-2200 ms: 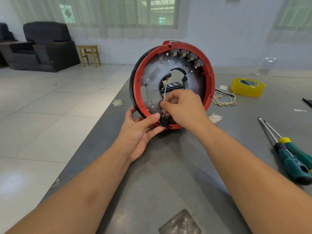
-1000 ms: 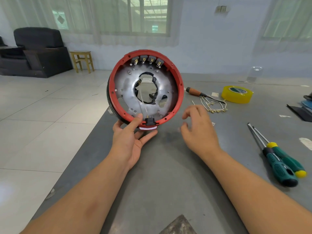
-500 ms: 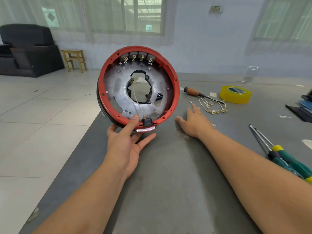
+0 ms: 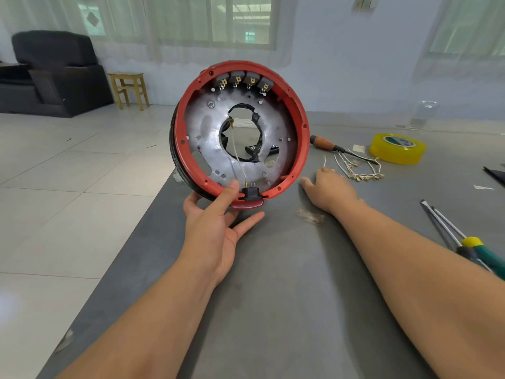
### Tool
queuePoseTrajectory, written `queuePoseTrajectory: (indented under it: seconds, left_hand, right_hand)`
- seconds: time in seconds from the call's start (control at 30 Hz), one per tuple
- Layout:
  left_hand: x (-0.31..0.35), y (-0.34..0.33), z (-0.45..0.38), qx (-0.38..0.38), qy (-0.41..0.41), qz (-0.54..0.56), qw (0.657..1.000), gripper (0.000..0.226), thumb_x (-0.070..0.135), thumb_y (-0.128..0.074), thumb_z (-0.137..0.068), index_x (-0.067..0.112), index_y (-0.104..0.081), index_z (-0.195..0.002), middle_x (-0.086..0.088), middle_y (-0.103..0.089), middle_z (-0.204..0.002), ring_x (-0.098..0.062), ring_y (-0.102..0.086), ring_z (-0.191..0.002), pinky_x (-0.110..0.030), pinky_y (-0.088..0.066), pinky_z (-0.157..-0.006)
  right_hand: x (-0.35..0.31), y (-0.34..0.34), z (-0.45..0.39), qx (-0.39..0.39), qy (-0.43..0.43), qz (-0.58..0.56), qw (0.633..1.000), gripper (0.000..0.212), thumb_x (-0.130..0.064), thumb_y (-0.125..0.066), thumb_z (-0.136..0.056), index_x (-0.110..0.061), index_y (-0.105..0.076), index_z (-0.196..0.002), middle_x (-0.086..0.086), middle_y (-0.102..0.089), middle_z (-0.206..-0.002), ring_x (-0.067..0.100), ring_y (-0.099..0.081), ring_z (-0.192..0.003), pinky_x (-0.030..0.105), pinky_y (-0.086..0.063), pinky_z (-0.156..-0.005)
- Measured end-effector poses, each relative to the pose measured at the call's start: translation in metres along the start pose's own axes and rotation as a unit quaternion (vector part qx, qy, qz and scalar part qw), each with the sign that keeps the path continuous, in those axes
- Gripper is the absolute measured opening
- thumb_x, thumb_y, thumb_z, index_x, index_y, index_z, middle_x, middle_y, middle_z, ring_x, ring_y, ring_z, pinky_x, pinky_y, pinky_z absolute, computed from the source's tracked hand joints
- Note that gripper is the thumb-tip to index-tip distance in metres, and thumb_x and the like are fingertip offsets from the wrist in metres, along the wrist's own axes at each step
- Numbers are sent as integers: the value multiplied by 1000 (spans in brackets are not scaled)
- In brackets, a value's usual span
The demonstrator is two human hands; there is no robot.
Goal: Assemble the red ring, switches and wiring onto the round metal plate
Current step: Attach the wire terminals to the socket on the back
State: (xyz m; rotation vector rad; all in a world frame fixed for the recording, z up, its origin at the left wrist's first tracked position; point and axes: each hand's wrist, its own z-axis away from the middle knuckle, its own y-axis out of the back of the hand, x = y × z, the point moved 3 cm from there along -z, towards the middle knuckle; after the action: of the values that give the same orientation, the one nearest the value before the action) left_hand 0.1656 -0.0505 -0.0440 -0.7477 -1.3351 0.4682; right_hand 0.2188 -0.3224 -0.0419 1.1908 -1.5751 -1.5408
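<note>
Grey table [image 4: 273,296]: left hand [image 4: 216,231] grips red ring [image 4: 299,110] holding switches [image 4: 243,79]; right hand [image 4: 330,191] lies open.

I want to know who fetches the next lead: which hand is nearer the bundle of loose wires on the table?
Right. The right hand lies just beside the loose wires, fingertips almost touching. The left hand holds the red ring, farther off.

The red ring [image 4: 299,110] looked like moulded plastic with a dull sheen. The round plate [image 4: 207,138] inside it was bare metal, blotchy and softly reflective. The worktop [image 4: 273,283] was matt grey, scuffed and smeared. The tape roll [image 4: 397,149] was glossy, translucent yellow. One screwdriver [image 4: 325,143] had a varnished wooden handle. The stool [image 4: 129,88] was plain wood, and the floor tiles [image 4: 68,173] shone.
</note>
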Motion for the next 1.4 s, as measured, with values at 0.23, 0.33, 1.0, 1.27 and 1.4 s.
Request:
queuePoseTrajectory:
  seconds: [0.23,0.33,1.0,1.27,1.4]
  left_hand:
    - [1,1,2,4,3,-11,1000,74,9,-82,-88,23,-38,-145,-10,-80,-108,-39,-77,-101,-61,-63,-78]
    - [2,0,4,4,-1,-13,1000,75,8,-81,-89,24,-37,-147,-8,-80,-105,-38,-77,-102,-61,-63,-78]
    - [2,0,8,4,-8,-31,999,78,7,-81,-88,16,-39,-154,-22,-69,-132,-43,-75,-107,-61,-62,-81]
    - [3,-2,8,9,-11,-36,999,76,4,-79,-90,7,-40,-155,-14,-72,-119,-35,-76,-108,-43,-65,-79]
    - [4,-2,9,10,-6,-42,999,75,5,-79,-89,10,-42,-154,-15,-71,-122,-33,-74,-113,-39,-65,-78]
  right_hand:
    - [-5,8,63,65,78,-35,994,35,-30,-43,-102,-4,-65,-96,16,-65,-113,38,-59,-110,42,-46,-86]
    - [-9,15,98,72,147,-47,985,31,-28,-46,-101,-9,-70,-100,8,-71,-115,34,-63,-107,42,-50,-89]
    - [9,32,169,89,123,-239,959,20,-7,-59,-90,-20,-72,-97,-8,-60,-94,5,-54,-79,1,-37,-72]
    - [-12,32,165,60,135,-174,974,8,-28,-67,-93,-24,-73,-93,-1,-64,-91,19,-59,-92,37,-50,-83]
    - [-13,31,171,39,164,-124,978,15,-27,-56,-101,-17,-66,-104,4,-58,-103,27,-57,-98,39,-47,-84]
